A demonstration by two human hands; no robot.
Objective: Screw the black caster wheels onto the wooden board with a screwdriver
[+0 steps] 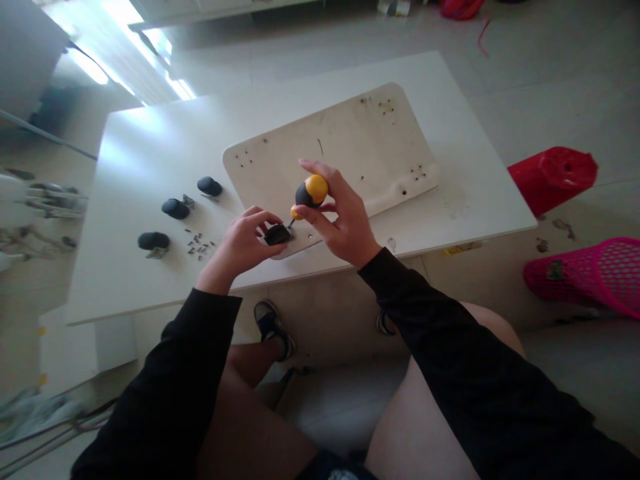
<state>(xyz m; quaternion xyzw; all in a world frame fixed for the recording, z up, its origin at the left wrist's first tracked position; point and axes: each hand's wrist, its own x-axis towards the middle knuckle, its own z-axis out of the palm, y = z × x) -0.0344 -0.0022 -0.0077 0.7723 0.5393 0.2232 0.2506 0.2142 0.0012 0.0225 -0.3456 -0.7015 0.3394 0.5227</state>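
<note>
One screwdriver (311,192), yellow and black, stands on a slant in the right hand (345,217), its thick butt up and toward the right, its short shaft running down and left. Thumb and fingers wrap its handle, and the tip ends at the metal plate beside a black caster (277,234) (whether it sits in a screw head, I cannot tell). That caster lies at the near left corner of a beige board (330,137), pinched between the thumb and fingers of the left hand (243,243), its long axis running roughly left to right.

The board's own long axis climbs from near left to far right. Its near left corner comes close to the near edge of the white table (470,173), so room is tight on that side; wider bare strips lie beyond its far side and past its right end. Left of the board, three more casters (175,209) stand in a slanting row, well inside the table's left edge, with loose screws (199,245) scattered between them and the left hand.
</note>
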